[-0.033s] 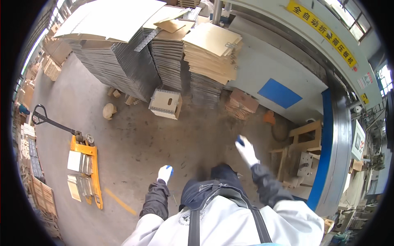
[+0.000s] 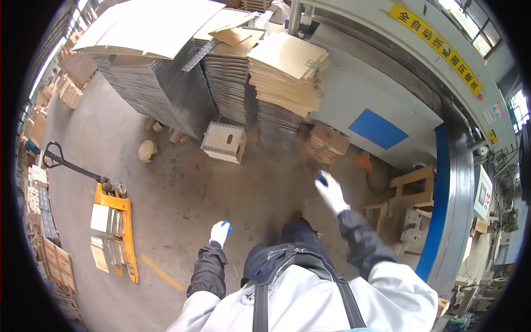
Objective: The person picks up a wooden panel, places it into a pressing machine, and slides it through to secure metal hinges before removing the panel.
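My left hand point(image 2: 220, 233), in a white glove with blue on its palm side, hangs over the floor to the left of my legs. Its fingers are curled in, and nothing shows in them. On the other side, my right hand point(image 2: 331, 193) wears a matching glove and reaches further forward. Its fingers are bent inward too, with blue showing at the tips, and I see no object there. Neither hand touches anything. Nearest to the right hand lies a pile of reddish-brown sheets point(image 2: 326, 144). A pale wooden box with a slot point(image 2: 224, 138) stands on the floor ahead.
Tall stacks of flat panels point(image 2: 171, 91) rise ahead, beside a pile of tan boards point(image 2: 285, 66). A large grey press point(image 2: 381, 66) with a blue edge runs along the right, near a wooden frame point(image 2: 415, 182). A yellow pallet jack point(image 2: 130, 235) carrying bundles stands left.
My right hand has moved slightly forward. The left hand has risen a little, and the view has shifted slightly. The things around stay where they were.
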Available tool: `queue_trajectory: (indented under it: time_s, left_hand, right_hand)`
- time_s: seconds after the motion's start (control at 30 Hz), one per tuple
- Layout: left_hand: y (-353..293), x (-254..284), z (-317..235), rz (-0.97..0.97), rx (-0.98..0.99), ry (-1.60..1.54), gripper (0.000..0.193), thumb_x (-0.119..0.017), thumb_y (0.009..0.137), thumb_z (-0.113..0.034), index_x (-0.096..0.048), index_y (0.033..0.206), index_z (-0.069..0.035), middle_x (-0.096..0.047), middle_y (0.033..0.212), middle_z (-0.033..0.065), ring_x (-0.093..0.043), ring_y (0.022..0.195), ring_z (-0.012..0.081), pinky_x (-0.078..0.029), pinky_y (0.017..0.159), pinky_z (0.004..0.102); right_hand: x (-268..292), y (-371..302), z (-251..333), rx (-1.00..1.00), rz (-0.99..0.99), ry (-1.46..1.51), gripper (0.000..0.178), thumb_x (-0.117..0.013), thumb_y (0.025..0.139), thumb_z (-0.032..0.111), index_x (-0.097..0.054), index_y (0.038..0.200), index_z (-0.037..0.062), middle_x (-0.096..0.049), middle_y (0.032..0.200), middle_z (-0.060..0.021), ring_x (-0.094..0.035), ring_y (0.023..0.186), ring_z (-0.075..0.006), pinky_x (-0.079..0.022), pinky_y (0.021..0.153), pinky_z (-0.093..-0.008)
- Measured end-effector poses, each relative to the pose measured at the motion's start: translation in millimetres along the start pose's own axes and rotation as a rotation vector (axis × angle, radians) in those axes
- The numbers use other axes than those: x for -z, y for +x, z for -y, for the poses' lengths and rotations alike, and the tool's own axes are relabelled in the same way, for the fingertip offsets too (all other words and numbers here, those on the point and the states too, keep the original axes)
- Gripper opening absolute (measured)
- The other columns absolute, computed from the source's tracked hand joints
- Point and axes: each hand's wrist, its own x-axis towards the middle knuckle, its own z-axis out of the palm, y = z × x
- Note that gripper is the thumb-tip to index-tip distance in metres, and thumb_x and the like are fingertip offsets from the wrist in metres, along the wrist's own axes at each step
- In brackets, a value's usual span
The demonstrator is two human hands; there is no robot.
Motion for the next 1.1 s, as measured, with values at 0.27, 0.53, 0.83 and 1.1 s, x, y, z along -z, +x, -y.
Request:
queue_trajectory:
  time_s: [0.27,0.53,0.83,1.1]
  left_hand:
    - [15.6,43.2,-1.3,-0.281,0.132,-0.183,0.025,-0.064,0.105,-0.025,-0.071,0.088,-0.008,-0.07,0.072,0.0059,-0.066,0.06,0.017,-0.051,0.053,0.0337]
    - [-44.1,-60.2,-40.2,-0.037,0.442,0.392,0.032,-0.063,0.102,-0.028,-0.073,0.079,-0.007,-0.073,0.073,0.0104,-0.069,0.061,0.0244,-0.054,0.058,0.0419]
    - [254.4,-23.4,-340.1,0.161,0.142,-0.603,0.05,-0.06,0.109,-0.058,-0.074,0.109,-0.01,-0.074,0.094,0.0044,-0.07,0.086,0.0195,-0.057,0.079,0.0373]
    - [245.0,-178.4,-576.4,0.783,-0.253,-0.472,0.048,-0.051,0.116,-0.026,-0.054,0.151,0.007,-0.069,0.141,0.0137,-0.07,0.125,0.025,-0.056,0.107,0.0355]
  right_hand:
    - [-6.9,404.9,155.1,0.338,-0.178,-0.736,0.1,-0.07,0.095,0.055,-0.029,0.17,0.002,-0.03,0.176,-0.0232,-0.027,0.164,-0.0406,-0.019,0.134,-0.0519]
    - [-6.3,470.9,153.8,0.358,0.224,-1.249,0.091,-0.068,0.098,0.042,-0.031,0.167,-0.004,-0.034,0.173,-0.0271,-0.033,0.161,-0.0406,-0.026,0.132,-0.0483]
    - [90.9,380.1,158.2,0.64,-0.128,-0.821,0.052,-0.059,0.096,0.005,-0.062,0.147,0.009,-0.064,0.152,-0.016,-0.059,0.143,-0.0383,-0.052,0.113,-0.0478]
    - [173.0,182.7,63.1,0.536,-0.286,-0.652,0.049,-0.071,0.081,0.004,-0.074,0.129,0.0153,-0.069,0.142,-0.0111,-0.062,0.138,-0.0395,-0.052,0.111,-0.0579]
